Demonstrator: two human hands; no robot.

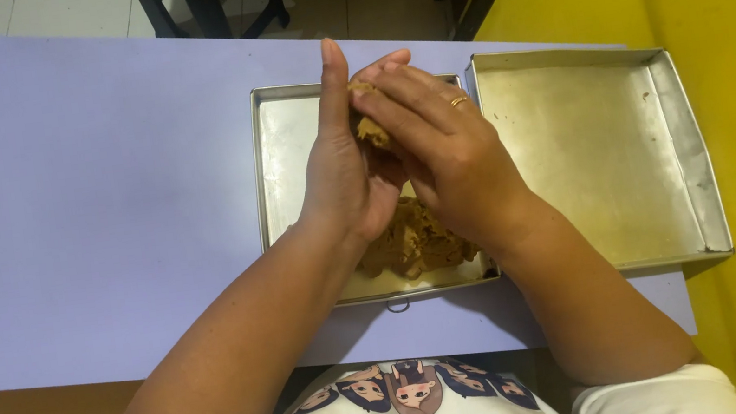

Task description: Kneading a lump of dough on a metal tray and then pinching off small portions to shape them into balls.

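1. Head view, the hands: the left hand [343, 168] stands on edge with its palm open and fingers straight, and the right hand [440, 147], with a gold ring [458, 101] on one finger, lies across it. Both are pressed together on a small lump of brown dough [370, 128], which shows only as a sliver between the palms.

2. Head view, the trays: the hands hover above a shallow rectangular metal tray [279, 152] on a pale lilac tabletop [87, 204]. A larger heap of the same brown dough [415, 243] sits at the tray's near end, just under the wrists. A second, bare metal tray [605, 159] lies just beside it on the right, close to a yellow wall [729, 22].

3. The step in hand, as I judge it: shaping one portion between the palms.

4. What the shaping seems to call for: even pressure from both palms, since soft, crumbly dough could crack or stick to the skin.
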